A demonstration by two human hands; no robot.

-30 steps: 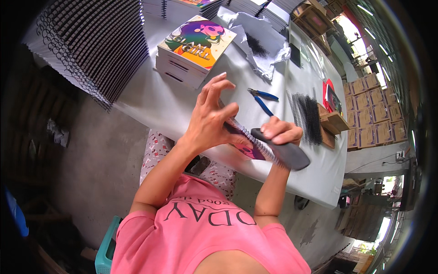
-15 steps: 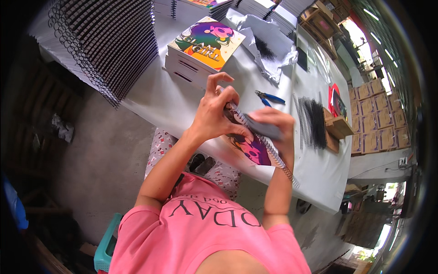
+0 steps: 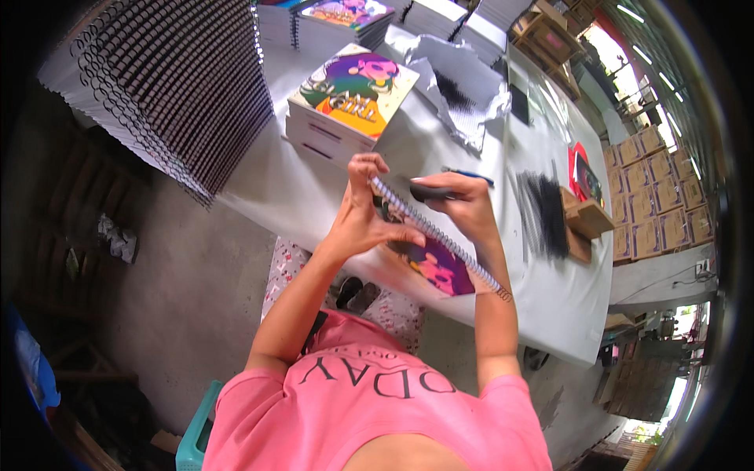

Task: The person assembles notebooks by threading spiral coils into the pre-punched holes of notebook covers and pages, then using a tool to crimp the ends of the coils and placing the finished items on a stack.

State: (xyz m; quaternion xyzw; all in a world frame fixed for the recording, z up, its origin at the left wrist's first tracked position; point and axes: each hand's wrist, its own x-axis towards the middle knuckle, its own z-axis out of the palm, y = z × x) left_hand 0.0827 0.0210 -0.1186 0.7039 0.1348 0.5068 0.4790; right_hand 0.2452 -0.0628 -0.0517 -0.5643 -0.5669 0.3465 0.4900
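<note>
My left hand (image 3: 363, 212) is closed on a coil-bound book (image 3: 440, 271) with a colourful illustrated cover, its thumb lying across the cover. The book tilts over the table's near edge. Along its upper right edge runs a spiral coil (image 3: 449, 237), whose lower end sticks out past the pages beside my right forearm. Just above this spine, my right hand (image 3: 471, 208) grips a dark, smooth, rounded object whose kind I cannot make out (image 3: 430, 192). Beyond the right hand, blue-handled cutters (image 3: 481, 177) lie on the table, mostly hidden by it.
A stack of similar books (image 3: 353, 90) stands ahead, with a tall pile of coil-bound books (image 3: 173, 94) at left. Loose black coils (image 3: 542, 212) lie at right beside a wooden block (image 3: 585, 228). Crumpled wrapping (image 3: 463, 86) holds dark coils. Cartons (image 3: 656, 192) are stacked farther right.
My right hand has lifted slightly back from the spine with the dark object, now seen more sharply. The cutters have become mostly covered by that hand. The view has shifted slightly.
</note>
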